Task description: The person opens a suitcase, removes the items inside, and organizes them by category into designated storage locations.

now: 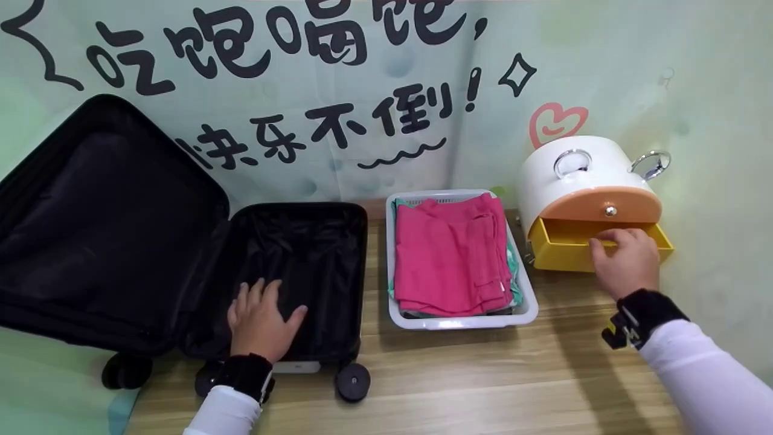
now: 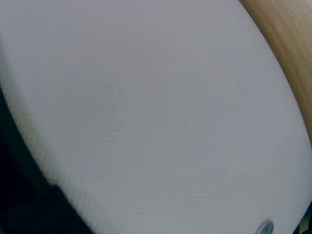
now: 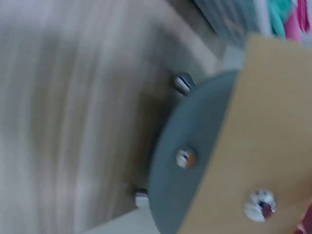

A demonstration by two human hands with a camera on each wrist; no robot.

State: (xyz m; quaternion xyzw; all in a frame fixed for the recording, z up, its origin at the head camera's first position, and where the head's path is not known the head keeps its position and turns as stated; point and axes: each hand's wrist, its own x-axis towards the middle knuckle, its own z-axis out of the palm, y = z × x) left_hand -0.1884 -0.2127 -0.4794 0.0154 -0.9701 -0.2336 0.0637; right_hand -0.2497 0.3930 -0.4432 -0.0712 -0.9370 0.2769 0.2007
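Note:
A black suitcase lies open on the wooden table, its lid leaning back to the left. My left hand rests flat with spread fingers on the black lining of the lower half. My right hand curls its fingers over the front edge of a yellow drawer, which is pulled out of a white and orange rounded box. A white basket with folded pink cloth stands between the two. The right wrist view shows the drawer box's underside and a metal knob, blurred.
A pale green wall with black lettering stands close behind everything. The suitcase wheels point toward the table's front edge. Bare wood lies in front of the basket. The left wrist view shows only a blurred white surface.

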